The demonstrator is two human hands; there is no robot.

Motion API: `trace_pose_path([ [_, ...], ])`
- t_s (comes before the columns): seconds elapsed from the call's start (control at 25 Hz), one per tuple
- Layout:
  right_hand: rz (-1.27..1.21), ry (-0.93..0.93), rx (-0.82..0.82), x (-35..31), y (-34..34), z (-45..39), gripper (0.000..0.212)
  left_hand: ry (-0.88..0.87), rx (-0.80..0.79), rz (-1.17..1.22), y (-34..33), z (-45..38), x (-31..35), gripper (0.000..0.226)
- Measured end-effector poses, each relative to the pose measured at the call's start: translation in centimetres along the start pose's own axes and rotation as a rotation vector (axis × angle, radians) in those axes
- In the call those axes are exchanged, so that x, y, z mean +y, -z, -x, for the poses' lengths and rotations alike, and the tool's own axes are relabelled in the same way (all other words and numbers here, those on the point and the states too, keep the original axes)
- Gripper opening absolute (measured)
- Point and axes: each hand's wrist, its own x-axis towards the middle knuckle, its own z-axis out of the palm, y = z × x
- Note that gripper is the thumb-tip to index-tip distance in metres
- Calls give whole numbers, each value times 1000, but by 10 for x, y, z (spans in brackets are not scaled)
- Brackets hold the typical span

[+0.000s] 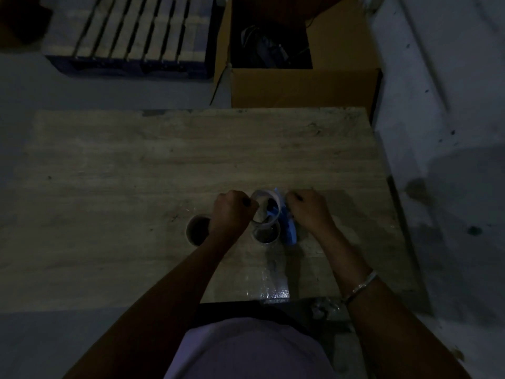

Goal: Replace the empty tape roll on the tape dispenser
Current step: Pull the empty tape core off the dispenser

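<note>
The scene is dim. A blue tape dispenser (290,231) stands on the wooden table (164,165), held between both hands. My left hand (232,212) grips a pale ring-shaped tape roll (270,203) at the dispenser's left side, fingers curled on its rim. On the dispenser's right side my right hand (308,209) holds it, thumb and fingers curled on the blue body. Another roll (266,233) lies flat on the table just below the held one. A third roll (198,230) lies flat to the left of my left wrist.
A shiny strip of clear tape (273,280) is stuck along the table's near edge. Beyond the table's far edge stands an open cardboard box (300,86), with a pallet of stacked packs (131,36) to its left. A pale wall (437,105) runs along the right.
</note>
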Motion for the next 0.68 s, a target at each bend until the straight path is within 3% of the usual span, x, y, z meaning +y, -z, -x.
trace_pose_path([
  [0.12,-89,37,-76,-13,-6,4,35,33,38,79,5,-6,4,29],
  [0.24,-28,101,25,-16,-10,4,26,103,56,207,10,-5,7,27],
  [0.32,-19,93,85,-17,-10,0,33,295,28,544,16,-7,7,33],
  [0.4,-60,80,87,-20,-8,-3,24,562,-2,890,21,-11,6,37],
  [0.48,-105,76,64,-24,-9,-7,18,691,-97,1034,25,-12,6,25],
  [0.56,-173,53,24,-29,-11,-8,12,677,-197,1171,26,-8,9,18],
  [0.68,-268,14,-24,-36,-16,-12,16,612,-213,1354,29,-4,11,22],
])
